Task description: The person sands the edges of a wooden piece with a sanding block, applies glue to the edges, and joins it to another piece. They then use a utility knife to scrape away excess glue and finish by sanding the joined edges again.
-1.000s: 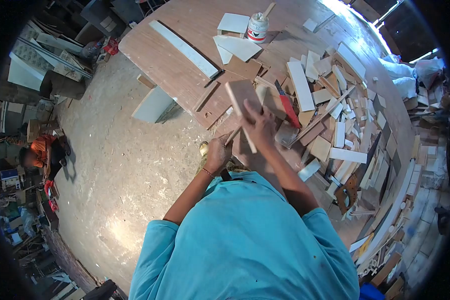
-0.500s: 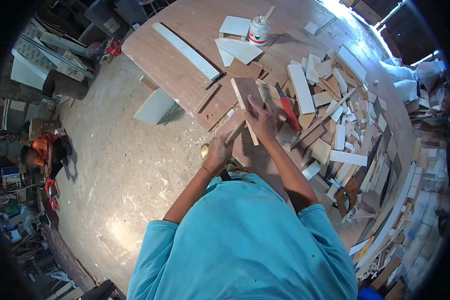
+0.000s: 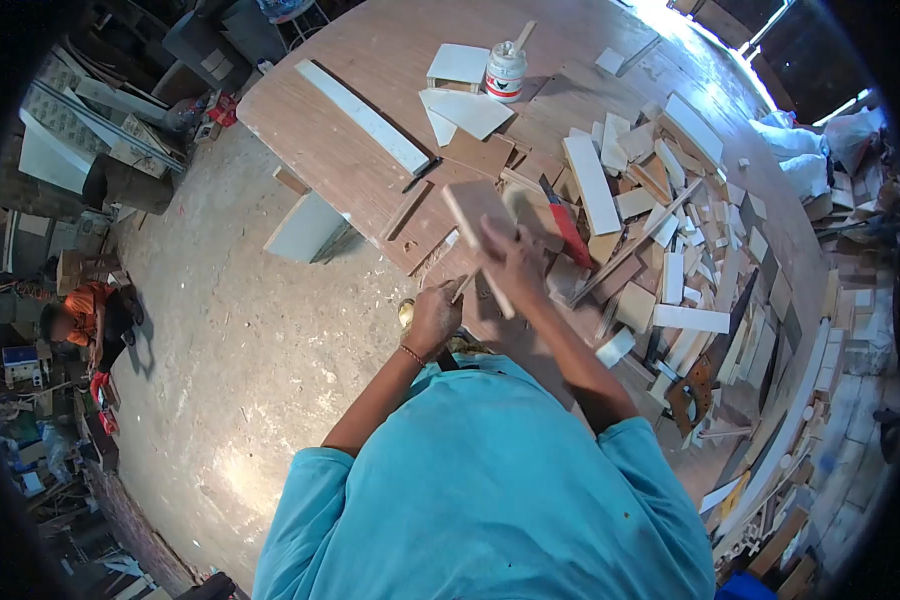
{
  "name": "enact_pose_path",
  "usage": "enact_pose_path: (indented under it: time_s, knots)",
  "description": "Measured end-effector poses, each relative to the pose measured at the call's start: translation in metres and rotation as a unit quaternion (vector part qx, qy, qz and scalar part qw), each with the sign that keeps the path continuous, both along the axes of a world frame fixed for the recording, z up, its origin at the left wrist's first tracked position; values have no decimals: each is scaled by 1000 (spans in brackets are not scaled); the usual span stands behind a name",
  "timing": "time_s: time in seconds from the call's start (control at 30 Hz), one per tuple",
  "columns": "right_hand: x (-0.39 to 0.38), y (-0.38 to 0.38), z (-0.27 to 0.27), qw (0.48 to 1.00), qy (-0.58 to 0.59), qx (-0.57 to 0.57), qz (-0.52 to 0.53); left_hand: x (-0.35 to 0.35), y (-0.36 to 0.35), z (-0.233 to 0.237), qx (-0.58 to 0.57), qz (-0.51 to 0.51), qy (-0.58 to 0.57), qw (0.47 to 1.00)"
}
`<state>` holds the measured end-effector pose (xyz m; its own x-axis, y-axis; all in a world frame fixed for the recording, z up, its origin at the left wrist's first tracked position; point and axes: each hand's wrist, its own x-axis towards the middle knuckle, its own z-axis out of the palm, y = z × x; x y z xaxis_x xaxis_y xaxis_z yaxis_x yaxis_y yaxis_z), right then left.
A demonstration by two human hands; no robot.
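Note:
My right hand (image 3: 511,262) is closed round a flat wooden block (image 3: 466,205), held tilted above the table's near edge. Just left of it, my left hand (image 3: 436,318) grips a thin wooden stick (image 3: 465,285), whose upper end points toward the block. A saw with a red handle (image 3: 570,236) lies right of my right hand, among wood offcuts. Beyond the block, a brown board piece (image 3: 478,152) and white boards (image 3: 470,112) rest on the table (image 3: 390,45).
A white jar (image 3: 505,73) with a stick in it stands at the back. A long white strip (image 3: 362,115) lies to the left. Many offcuts (image 3: 674,277) are heaped on the right. Another person (image 3: 92,315) is low down at the far left.
The block in my right hand has moved slightly left and is tilted differently. My left hand and its stick have shifted slightly down, and the whole view has shifted a little.

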<state>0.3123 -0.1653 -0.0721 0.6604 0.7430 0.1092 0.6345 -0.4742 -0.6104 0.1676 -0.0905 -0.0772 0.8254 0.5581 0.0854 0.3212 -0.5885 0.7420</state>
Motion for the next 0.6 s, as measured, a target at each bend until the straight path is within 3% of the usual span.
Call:
enact_pose_path:
  time_s: [0.1,0.13,0.17,0.23,0.3,0.4,0.5,0.53,0.6]
  knots:
    - [-41,-14,49,999,-8,1,45,-4,7,-21,-42,-59,45,996]
    - [-47,-18,59,998,-15,-22,59,-5,6,-1,-30,-92,-37,995]
    - [-43,-18,56,998,-12,-22,54,-4,5,-4,-31,-97,-34,994]
    - [-22,-9,37,1000,-4,-12,27,-5,0,-10,51,-7,-43,998]
    - [10,1,9,999,-36,6,1,-4,-3,5,1,7,-10,1000]
    - [21,-2,2,995,83,-37,-39,2,-4,3,68,-19,-2,997]
    - [-9,-18,16,997,72,19,34,3,-3,-3,107,-35,10,994]
    - [-20,-22,25,998,41,19,52,3,-2,-7,98,-54,69,991]
    - [-25,-27,42,997,56,-29,47,-2,-6,-4,96,-59,70,991]
